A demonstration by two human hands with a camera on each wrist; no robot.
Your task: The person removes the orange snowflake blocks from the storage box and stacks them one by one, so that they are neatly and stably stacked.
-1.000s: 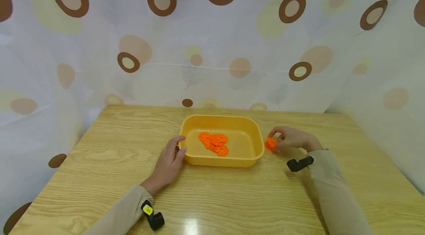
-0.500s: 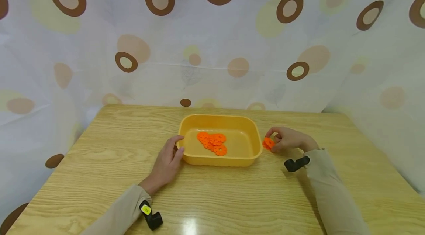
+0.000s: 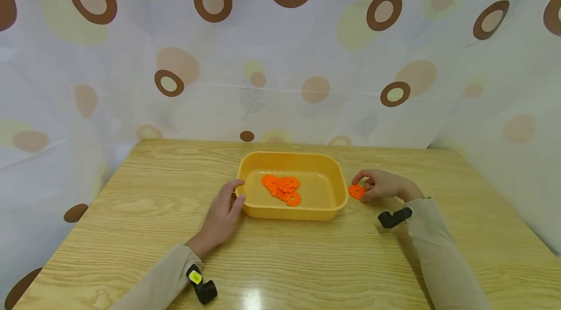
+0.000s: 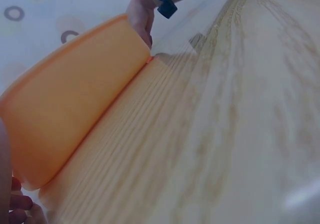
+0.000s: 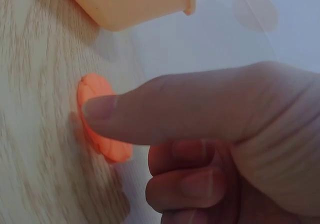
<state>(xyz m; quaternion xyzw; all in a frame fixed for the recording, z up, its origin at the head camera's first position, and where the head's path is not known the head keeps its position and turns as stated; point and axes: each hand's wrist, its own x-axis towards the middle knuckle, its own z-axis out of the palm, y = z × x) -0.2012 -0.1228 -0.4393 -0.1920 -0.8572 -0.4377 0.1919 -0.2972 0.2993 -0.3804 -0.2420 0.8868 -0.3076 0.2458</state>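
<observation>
A yellow plastic tub (image 3: 289,214) stands mid-table with several flat orange toothed discs (image 3: 280,187) heaped toward its left half. My left hand (image 3: 220,215) holds the tub's left end, thumb near the front corner and a finger over the rim; in the left wrist view curled fingertips (image 4: 20,202) show by the tub's lower edge. Just off the tub's right end, my right hand (image 3: 385,185) pinches an orange toothed disc (image 3: 357,191) low at the tabletop. The right wrist view has the thumb across this disc (image 5: 110,148); whether others lie beneath is hidden.
The wooden table (image 3: 289,266) extends on all sides of the tub. Behind it hangs a pale curtain (image 3: 285,110) with brown rings, which also covers both sides. Each wrist carries a small black camera.
The orange discs in my right hand stood tilted and overlapping; now one shows, lying flatter and at the tabletop. The left hand and tub stay in place.
</observation>
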